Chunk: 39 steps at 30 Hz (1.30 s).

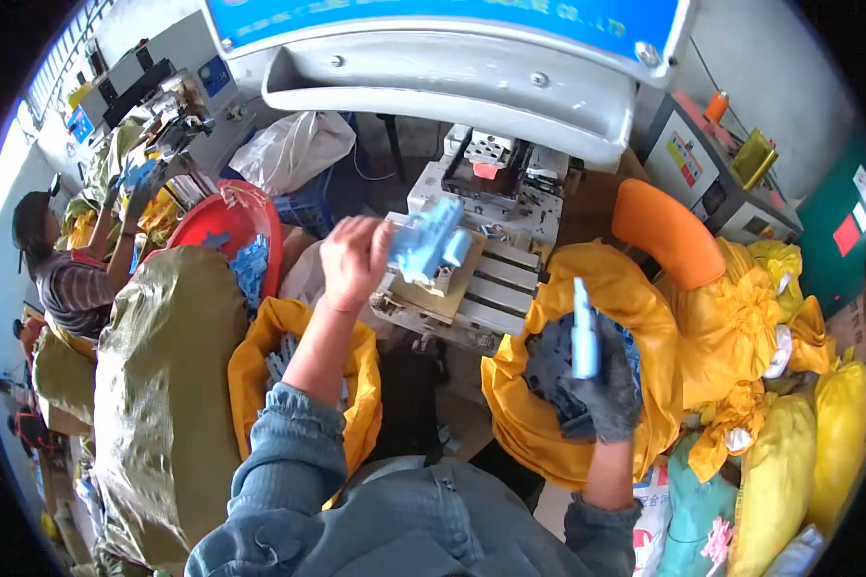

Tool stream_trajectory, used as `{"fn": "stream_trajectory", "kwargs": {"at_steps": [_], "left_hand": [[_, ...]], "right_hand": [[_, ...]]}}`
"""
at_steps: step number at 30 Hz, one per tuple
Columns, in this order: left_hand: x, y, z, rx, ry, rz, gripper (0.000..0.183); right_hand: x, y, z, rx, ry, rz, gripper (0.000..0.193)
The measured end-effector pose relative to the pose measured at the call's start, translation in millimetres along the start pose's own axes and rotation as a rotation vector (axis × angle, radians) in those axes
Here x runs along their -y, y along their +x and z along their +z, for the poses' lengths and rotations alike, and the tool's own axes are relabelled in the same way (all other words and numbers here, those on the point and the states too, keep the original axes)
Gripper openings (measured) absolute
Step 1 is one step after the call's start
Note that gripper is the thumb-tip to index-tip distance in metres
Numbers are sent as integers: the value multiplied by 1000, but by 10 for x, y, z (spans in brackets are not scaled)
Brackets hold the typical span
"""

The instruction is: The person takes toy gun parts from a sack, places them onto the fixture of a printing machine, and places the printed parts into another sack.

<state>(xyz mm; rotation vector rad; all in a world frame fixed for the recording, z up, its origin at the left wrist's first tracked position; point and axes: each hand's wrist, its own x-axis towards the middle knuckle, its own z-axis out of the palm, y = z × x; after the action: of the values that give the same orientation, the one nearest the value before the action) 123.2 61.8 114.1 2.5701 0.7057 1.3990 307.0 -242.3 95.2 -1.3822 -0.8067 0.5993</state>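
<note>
My bare left hand (351, 258) is raised over the machine's slotted table, its fingers closed on a light-blue plastic piece (431, 242). That piece is blurred, with a long body and stubby projections. Beneath it is a flat tan plate (445, 306). My right hand (608, 389), in a dark grey glove, grips another light-blue plastic piece (583, 335), slim and upright. It hovers above an open yellow sack (515, 394) that holds many grey-blue pieces. Part of the gloved fingers is hidden behind the piece.
Another yellow sack (361, 370) with pieces stands under my left forearm. A white machine (510, 279) fills the middle, its grey head (452, 91) overhanging. An orange duct (664, 236) curves at right beside tied yellow bags (779, 442). At left are a red tub (271, 231), a large olive sack (168, 385) and a co-worker (77, 264).
</note>
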Motion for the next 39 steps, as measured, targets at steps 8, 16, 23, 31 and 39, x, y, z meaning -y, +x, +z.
{"fn": "stream_trajectory", "kwargs": {"at_steps": [8,16,23,31,39], "left_hand": [[696,-1021,-637,-121,122,-364,19],[917,-2225,-864,113,151,-675,23],[1327,-2749,-903,261,314,-578,21],[671,-2028,-568,346,174,-418,13],[147,-1773,-263,542,142,-257,16]], "right_hand": [[279,961,1490,135,-1024,-315,68],[12,885,1658,150,-1293,-253,90],[-294,1,913,-73,-883,-605,46],[-2545,-126,-1485,-185,-1186,544,49],[-3624,680,-2402,-623,-1513,154,62]]}}
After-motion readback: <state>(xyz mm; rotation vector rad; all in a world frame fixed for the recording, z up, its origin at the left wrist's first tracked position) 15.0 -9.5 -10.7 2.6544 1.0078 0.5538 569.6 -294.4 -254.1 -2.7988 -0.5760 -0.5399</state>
